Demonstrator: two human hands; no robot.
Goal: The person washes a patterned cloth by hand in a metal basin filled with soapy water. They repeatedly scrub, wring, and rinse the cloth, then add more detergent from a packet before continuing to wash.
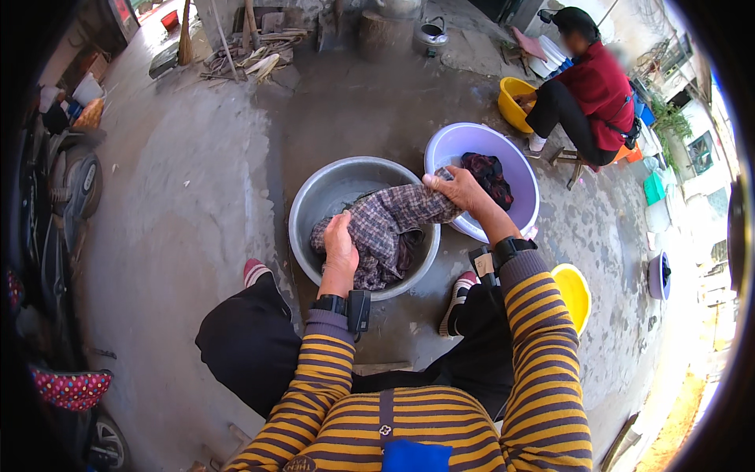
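A wet plaid garment (380,227) lies bunched in a round metal basin (302,183) on the floor before me. One end of it is lifted toward the right rim by my right hand (457,187), whose thumb and fingers grip the cloth. My left hand (340,245) is at the garment's left side inside the basin, its palm against the cloth; its fingers are partly hidden. Touching or close to the metal basin on the right, a lilac plastic basin (439,144) contains dark red-and-black cloth (486,171).
Another person (596,106) sits on a low wooden stool at the upper right, hands in a yellow basin (508,103). A second yellow basin (572,298) is beside my right forearm. A kettle (432,34) and firewood (265,56) stand behind. A motorbike (76,183) is at left.
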